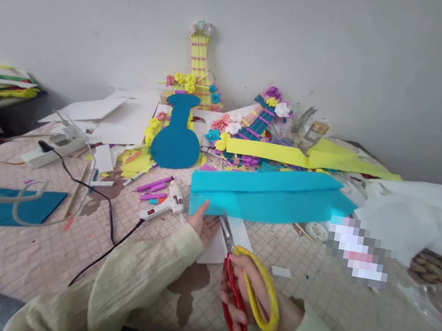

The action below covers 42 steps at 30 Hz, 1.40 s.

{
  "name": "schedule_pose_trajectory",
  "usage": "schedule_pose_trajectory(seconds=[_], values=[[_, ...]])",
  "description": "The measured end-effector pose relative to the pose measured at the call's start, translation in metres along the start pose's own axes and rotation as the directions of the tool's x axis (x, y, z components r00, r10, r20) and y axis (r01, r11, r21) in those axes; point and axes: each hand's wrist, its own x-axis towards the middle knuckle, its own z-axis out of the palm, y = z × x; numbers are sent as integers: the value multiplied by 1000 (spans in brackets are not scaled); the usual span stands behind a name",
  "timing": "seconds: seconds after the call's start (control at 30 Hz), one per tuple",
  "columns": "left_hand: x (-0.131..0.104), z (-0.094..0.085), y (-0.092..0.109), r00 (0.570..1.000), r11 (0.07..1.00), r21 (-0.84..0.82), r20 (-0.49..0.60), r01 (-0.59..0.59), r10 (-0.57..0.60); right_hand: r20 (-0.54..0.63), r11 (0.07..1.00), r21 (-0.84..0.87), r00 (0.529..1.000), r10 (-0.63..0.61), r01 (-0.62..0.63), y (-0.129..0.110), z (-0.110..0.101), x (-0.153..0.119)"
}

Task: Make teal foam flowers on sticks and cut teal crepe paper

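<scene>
A long light-blue sheet [267, 193], folded along its upper side, lies across the middle of the table. My left hand [205, 225] pinches the sheet's lower left edge, thumb on top and the other fingers beneath. Red-and-yellow-handled scissors [235, 281] are in my right hand [248, 294], with the fingers through the handles. Their blades point up and left, slightly parted, with the tips at the sheet's lower edge beside my left fingers. Under the hands lies a piece of white paper [240, 236].
A white glue gun [163, 204] with a black cable lies left of my left hand, near purple strips [154, 184]. Behind stand a dark-blue guitar-like cutout [177, 138] and flowered decorations. White material [398, 218] is at right, a power strip [54, 149] at left.
</scene>
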Motion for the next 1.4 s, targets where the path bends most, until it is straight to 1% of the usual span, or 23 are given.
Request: schedule_pose_trajectory(seconds=[0.1, 0.27, 0.33, 0.47, 0.6, 0.7, 0.8, 1.03, 1.23, 1.4], values=[[6, -1, 1, 1000, 1000, 4, -22, -8, 8, 5, 1000, 18, 1000, 1, -1, 7, -2, 5], [7, -1, -2, 999, 999, -7, 0, -38, 38, 6, 997, 66, 999, -39, 39, 17, 1, 12], [5, -1, -3, 999, 999, -18, 5, -46, 46, 8, 995, 86, 998, -56, 55, 19, 3, 13], [2, -4, -4, 999, 999, -37, 31, -25, 26, 11, 994, 98, 999, -41, 39, 18, 5, 13], [-1, -7, -2, 999, 998, -61, 39, -6, 8, 10, 997, 74, 1000, 14, -15, 12, 6, 11], [-2, -8, -1, 1000, 996, -84, 31, 5, -3, -32, 999, 33, 999, 28, -27, 8, 9, 10], [-2, -8, 0, 999, 994, -102, 27, 28, -25, -75, 1000, 12, 997, 0, 1, 7, 13, 10], [-4, -7, 0, 998, 991, -117, 16, 68, -66, -103, 999, 27, 994, -37, 40, 11, 13, 14], [-2, -8, 0, 999, 992, -118, 14, 45, -44, -126, 997, -23, 989, -80, 77, 9, 15, 17], [-2, -7, 0, 999, 993, -110, 9, 42, -42, -123, 996, -60, 989, -76, 69, 11, 12, 17]])
